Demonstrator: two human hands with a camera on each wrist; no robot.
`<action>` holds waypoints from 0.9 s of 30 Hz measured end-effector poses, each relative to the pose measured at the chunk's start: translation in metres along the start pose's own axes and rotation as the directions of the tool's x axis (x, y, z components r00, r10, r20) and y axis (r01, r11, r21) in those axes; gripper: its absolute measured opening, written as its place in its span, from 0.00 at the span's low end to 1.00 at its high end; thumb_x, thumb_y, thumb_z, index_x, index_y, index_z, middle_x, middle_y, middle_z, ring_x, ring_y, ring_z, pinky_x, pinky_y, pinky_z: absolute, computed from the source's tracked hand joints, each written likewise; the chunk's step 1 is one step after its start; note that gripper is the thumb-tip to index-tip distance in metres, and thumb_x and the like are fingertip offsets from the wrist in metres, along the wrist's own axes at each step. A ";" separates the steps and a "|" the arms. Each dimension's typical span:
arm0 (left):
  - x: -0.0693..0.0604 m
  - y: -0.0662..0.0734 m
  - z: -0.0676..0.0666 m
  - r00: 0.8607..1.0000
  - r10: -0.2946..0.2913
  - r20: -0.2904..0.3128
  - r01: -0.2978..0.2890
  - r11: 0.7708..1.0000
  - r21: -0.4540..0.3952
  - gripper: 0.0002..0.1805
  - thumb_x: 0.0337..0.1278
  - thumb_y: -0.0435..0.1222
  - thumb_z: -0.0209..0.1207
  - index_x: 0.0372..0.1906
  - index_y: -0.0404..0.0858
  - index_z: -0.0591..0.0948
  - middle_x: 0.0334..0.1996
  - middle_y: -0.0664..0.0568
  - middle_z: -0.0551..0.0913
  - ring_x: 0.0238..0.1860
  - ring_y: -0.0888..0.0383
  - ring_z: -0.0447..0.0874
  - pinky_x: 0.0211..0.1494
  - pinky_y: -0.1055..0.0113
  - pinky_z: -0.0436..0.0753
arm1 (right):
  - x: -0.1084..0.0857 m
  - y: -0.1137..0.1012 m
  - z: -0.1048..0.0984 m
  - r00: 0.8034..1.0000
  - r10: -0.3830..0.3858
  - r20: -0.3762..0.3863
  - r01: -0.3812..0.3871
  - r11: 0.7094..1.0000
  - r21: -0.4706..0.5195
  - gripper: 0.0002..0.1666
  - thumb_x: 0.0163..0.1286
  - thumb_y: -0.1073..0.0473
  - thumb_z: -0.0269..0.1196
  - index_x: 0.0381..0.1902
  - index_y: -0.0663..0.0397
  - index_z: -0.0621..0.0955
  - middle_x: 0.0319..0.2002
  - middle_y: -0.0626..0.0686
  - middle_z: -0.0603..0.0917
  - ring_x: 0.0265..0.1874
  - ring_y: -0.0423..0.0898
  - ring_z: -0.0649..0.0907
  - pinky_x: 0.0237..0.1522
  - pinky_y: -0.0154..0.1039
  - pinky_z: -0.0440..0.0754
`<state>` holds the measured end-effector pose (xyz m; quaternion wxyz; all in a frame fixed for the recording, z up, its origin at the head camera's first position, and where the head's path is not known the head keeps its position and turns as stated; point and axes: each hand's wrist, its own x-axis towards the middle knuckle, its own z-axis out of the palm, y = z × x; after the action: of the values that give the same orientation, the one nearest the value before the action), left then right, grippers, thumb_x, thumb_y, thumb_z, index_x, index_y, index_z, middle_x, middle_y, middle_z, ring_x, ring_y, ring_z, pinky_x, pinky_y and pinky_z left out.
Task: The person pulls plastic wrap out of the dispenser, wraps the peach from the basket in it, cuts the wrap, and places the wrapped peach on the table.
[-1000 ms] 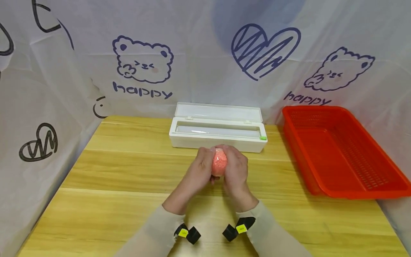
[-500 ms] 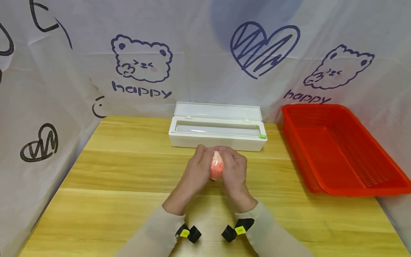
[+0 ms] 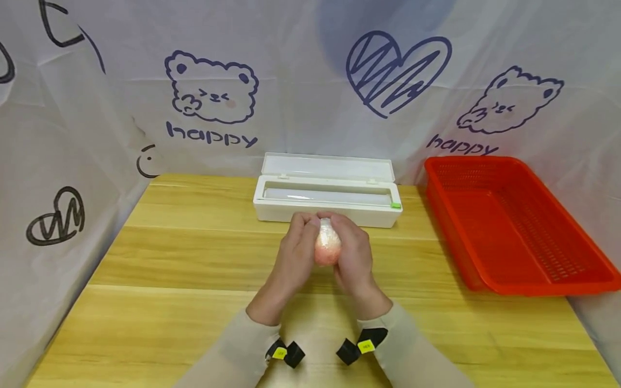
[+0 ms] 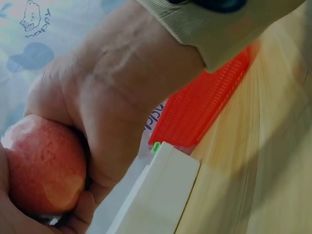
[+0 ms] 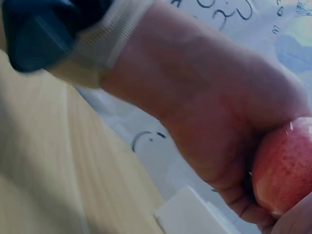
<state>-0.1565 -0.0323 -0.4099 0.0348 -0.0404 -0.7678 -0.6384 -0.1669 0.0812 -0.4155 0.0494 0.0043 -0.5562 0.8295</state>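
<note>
Between both hands sits a pinkish-red apple (image 3: 327, 251) wrapped in shiny clear cling film, held up over the table in front of the dispenser. My left hand (image 3: 295, 254) curls round its left side and my right hand (image 3: 357, 256) round its right, thumbs near the top. Speckled red skin shows through the film on the apple (image 4: 46, 168) in the left wrist view. In the right wrist view, fingers wrap under the apple (image 5: 283, 168), which the frame edge cuts off. Its far side is hidden by the hands.
Just behind the hands stands a white cling film dispenser (image 3: 276, 211), lid raised, with a film roll (image 3: 330, 197) inside and a green slider (image 3: 395, 205). A red plastic basket (image 3: 477, 264) stands at the right of the wooden table (image 3: 184, 258). A printed cloth (image 3: 301, 97) hangs behind.
The apple has turned in the hands, so its whitish, shiny film-covered top now faces the head camera more. Both hands have shifted slightly up and to the left in the head view.
</note>
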 end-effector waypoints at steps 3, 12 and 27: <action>-0.001 -0.002 0.001 1.000 0.023 -0.021 -0.023 1.000 0.014 0.16 0.80 0.47 0.42 0.47 0.41 0.76 0.45 0.44 0.84 0.46 0.52 0.80 0.48 0.57 0.81 | -0.002 0.005 0.002 0.998 -0.026 -0.057 0.025 1.000 -0.010 0.20 0.78 0.61 0.53 0.42 0.66 0.89 0.42 0.54 0.90 0.42 0.46 0.86 0.43 0.36 0.88; 0.001 -0.005 0.006 0.998 -0.010 -0.058 0.005 0.997 -0.082 0.16 0.81 0.44 0.43 0.48 0.36 0.76 0.45 0.43 0.81 0.46 0.53 0.78 0.50 0.61 0.78 | -0.003 0.005 -0.006 0.968 -0.246 0.045 0.249 0.932 -0.264 0.20 0.79 0.59 0.54 0.52 0.65 0.88 0.53 0.59 0.90 0.55 0.45 0.85 0.55 0.33 0.84; 0.002 -0.007 0.006 0.994 -0.096 0.048 0.092 0.992 0.082 0.27 0.81 0.54 0.41 0.63 0.36 0.69 0.51 0.37 0.85 0.53 0.46 0.81 0.60 0.49 0.80 | 0.006 0.002 -0.008 0.990 -0.041 -0.137 0.019 0.987 -0.157 0.18 0.74 0.59 0.58 0.42 0.66 0.91 0.41 0.55 0.92 0.43 0.45 0.87 0.45 0.36 0.87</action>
<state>-0.1594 -0.0274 -0.4180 -0.0135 -0.0194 -0.7945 -0.6068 -0.1724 0.0882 -0.4200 0.1010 -0.0494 -0.6142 0.7811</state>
